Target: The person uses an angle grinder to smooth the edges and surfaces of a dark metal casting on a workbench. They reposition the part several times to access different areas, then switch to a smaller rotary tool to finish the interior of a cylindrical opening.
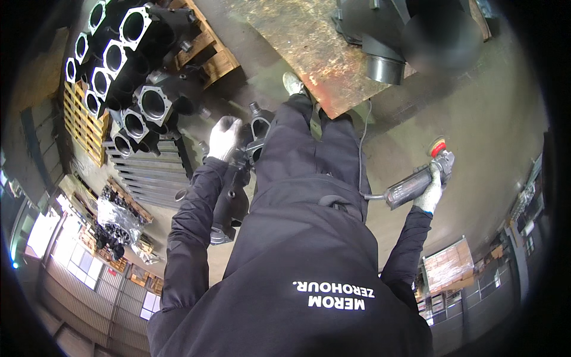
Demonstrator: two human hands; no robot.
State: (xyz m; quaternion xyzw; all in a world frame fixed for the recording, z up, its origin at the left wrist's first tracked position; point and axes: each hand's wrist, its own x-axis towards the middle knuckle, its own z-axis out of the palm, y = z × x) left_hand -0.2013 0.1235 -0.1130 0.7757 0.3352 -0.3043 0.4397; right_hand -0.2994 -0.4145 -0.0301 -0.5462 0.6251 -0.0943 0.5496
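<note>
My left hand (224,140), in a white glove, is closed at the upper part of a black pipe casting (231,203), which hangs beside my left leg. The casting has a ring-shaped opening and short pipe stubs; the fingers' exact hold on it is partly hidden. Out to the right, my right hand (432,189), also gloved, is wrapped round the body of a grey angle grinder (410,185). A red and yellow disc (437,146) sits on the grinder's head. Its cord (361,143) runs past my right leg up to the table.
Ahead stands a worn, stained work table (309,47) with a large black casting (380,50) on it. Several flanged black castings (153,103) stand at the left, near wooden pallets (89,128) and a slatted grey rack (146,175). A wrapped pallet load (449,266) is at the lower right.
</note>
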